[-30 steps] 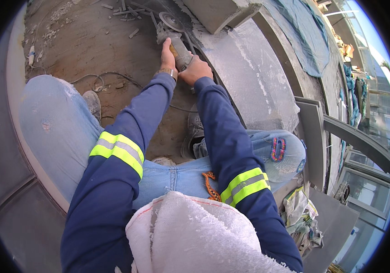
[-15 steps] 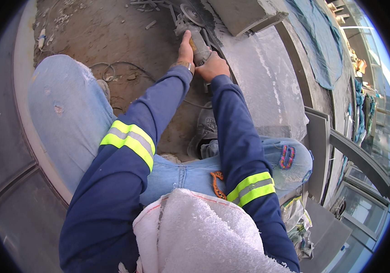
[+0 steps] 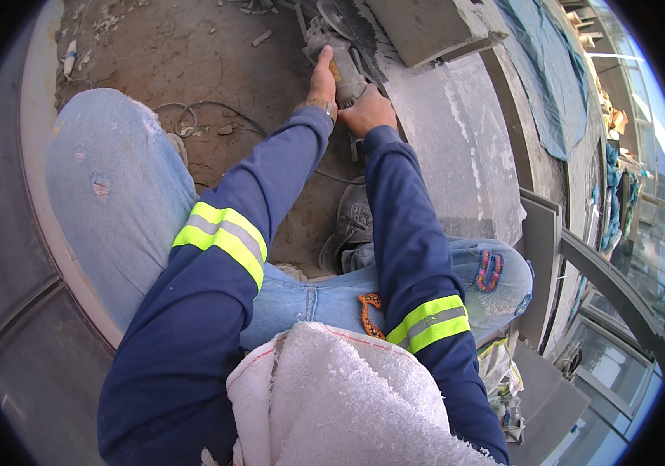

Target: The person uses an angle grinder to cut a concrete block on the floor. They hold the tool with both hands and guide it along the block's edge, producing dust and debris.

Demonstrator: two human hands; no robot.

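Note:
An angle grinder (image 3: 343, 71), grey and dusty with a disc (image 3: 335, 17) at its far end, is held out ahead of me in both hands. My left hand (image 3: 322, 81) wraps round its left side, thumb along the body. Around the rear end close the fingers of my right hand (image 3: 369, 111). The disc sits beside the left edge of a grey slab (image 3: 449, 132); whether it touches the slab I cannot tell. A dark cable (image 3: 247, 120) runs over the dusty floor under my left wrist.
A concrete block (image 3: 433, 31) lies on the slab's far part. Blue cloth (image 3: 546, 70) drapes over a ledge at right. Narrow offcuts (image 3: 262, 37) and a white connector (image 3: 70, 58) lie on the dirt floor. A grey metal frame (image 3: 608, 276) stands beside my right knee.
Both hands and the grinder have shifted slightly right in the picture, and the disc now sits nearer the top edge. My grip looks the same.

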